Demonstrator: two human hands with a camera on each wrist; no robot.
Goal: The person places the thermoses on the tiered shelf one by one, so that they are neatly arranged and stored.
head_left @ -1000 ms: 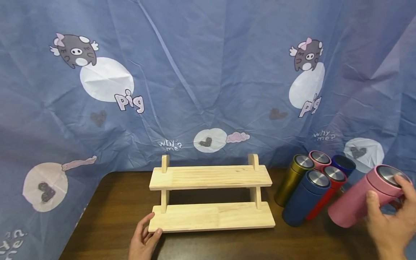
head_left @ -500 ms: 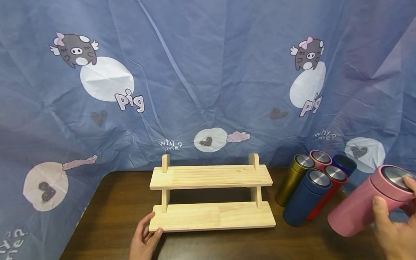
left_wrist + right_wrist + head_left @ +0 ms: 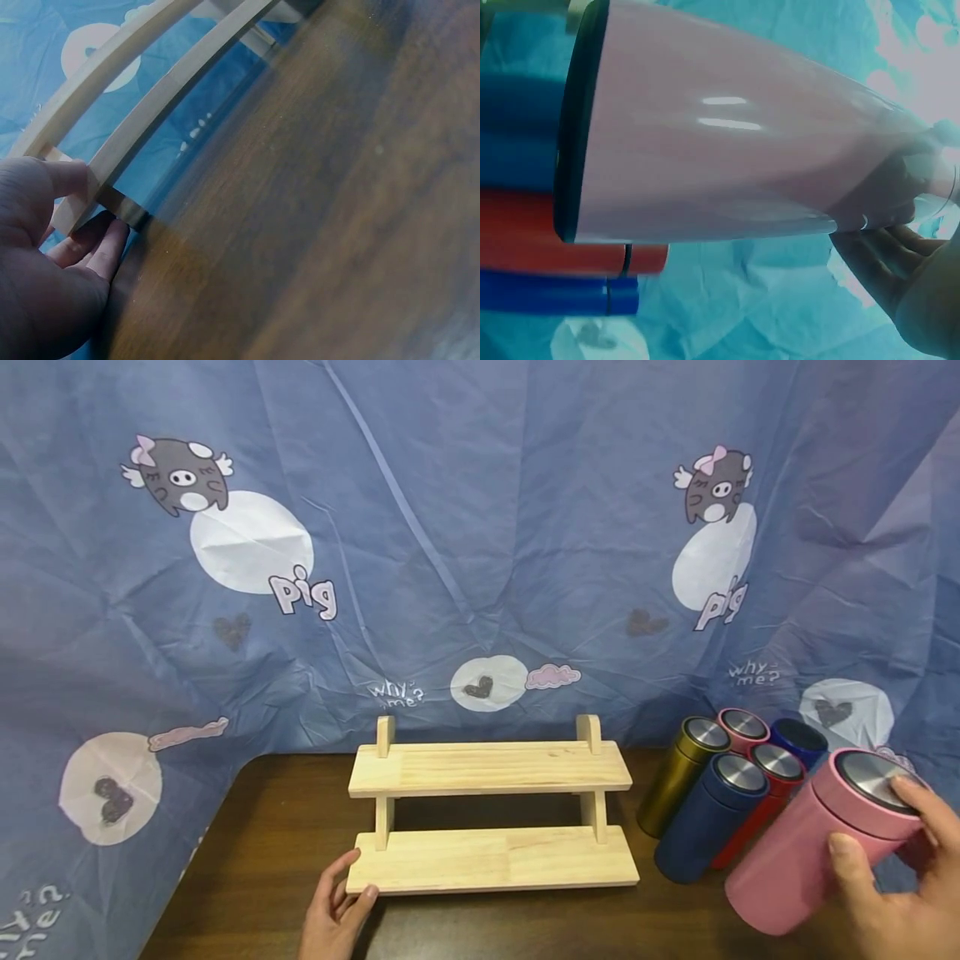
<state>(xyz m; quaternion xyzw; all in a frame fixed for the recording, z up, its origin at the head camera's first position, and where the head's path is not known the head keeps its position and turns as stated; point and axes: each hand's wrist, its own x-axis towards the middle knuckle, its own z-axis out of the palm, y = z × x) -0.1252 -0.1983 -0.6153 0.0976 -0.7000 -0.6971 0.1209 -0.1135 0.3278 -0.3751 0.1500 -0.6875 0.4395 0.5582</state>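
A pale two-tier wooden rack (image 3: 495,860) stands on the table. My left hand (image 3: 336,906) grips the left end of its lower board. In the left wrist view, the thumb (image 3: 69,178) lies over the board and fingers are tucked beneath it. On the right, a pink thermos (image 3: 798,852) with a steel-topped lid is held near its top by my right hand (image 3: 911,877). It leans in the head view, and the right wrist view shows its dark base rim (image 3: 577,150). Part of the right hand is hidden behind the thermos.
Several more thermoses stand clustered right of the rack: gold (image 3: 678,781), blue (image 3: 708,822), red (image 3: 776,768), pink-rimmed (image 3: 742,727) and dark blue (image 3: 799,739). Behind the brown table (image 3: 277,827) hangs a blue pig-printed cloth (image 3: 450,527).
The right hand first drew the pink thermos rightward, then brought it left and nearer to me, in front of the cluster. The left hand and rack stay in place.
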